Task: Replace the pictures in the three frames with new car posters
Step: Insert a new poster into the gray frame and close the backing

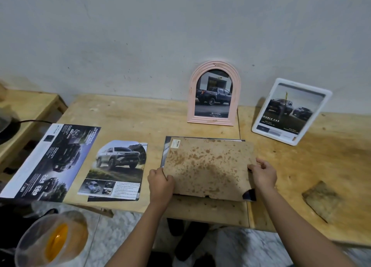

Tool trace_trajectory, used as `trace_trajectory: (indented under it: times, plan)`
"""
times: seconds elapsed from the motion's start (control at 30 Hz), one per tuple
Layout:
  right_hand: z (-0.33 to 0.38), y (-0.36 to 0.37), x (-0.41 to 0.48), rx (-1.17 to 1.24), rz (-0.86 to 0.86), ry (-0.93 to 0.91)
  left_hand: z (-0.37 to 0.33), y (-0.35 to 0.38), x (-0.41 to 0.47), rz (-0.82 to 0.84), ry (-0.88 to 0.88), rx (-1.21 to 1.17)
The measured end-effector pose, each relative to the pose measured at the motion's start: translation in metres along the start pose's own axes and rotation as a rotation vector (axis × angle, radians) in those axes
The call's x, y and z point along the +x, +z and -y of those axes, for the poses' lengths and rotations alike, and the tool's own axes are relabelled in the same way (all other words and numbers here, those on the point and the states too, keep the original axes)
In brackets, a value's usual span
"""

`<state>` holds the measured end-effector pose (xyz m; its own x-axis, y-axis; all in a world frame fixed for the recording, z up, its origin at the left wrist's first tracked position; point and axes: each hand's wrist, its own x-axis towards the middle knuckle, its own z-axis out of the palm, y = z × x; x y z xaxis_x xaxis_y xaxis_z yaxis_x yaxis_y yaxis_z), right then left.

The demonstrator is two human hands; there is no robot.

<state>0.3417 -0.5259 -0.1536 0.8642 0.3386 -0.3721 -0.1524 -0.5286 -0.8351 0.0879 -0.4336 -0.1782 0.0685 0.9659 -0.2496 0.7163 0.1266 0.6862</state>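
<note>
Curled fingers of the left hand [160,181] pinch the left edge of the stained backing board [208,166], and the right hand [263,174] grips its right edge. The board lies over a poster [166,150]. Behind it stand the pink arched frame [212,120] and, further right, the white frame [326,94]. Loose car posters [118,166] lie to its left.

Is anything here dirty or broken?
Yes. The backing board that the left hand and right hand hold is covered in brown blotches, and its near edge looks chipped. The white frame at the back right leans crookedly, while the pink frame stands straight.
</note>
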Motion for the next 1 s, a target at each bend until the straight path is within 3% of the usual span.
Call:
trace_trajectory:
  times: [0.23, 0.6, 0.8, 1.0]
  plan:
    - [-0.009, 0.009, -0.006, -0.051, 0.081, -0.055, 0.007, -0.005, 0.006, -0.058, 0.034, 0.133]
    - [-0.026, 0.01, -0.01, -0.186, 0.3, -0.149, 0.02, -0.004, 0.007, -0.011, 0.018, 0.019]
    - [-0.033, 0.015, -0.021, -0.692, 0.337, -0.412, 0.018, -0.009, 0.004, 0.072, 0.02, 0.042]
    - [-0.044, 0.024, -0.034, -1.056, 0.502, -0.61, 0.016, -0.009, -0.001, 0.077, 0.031, 0.116]
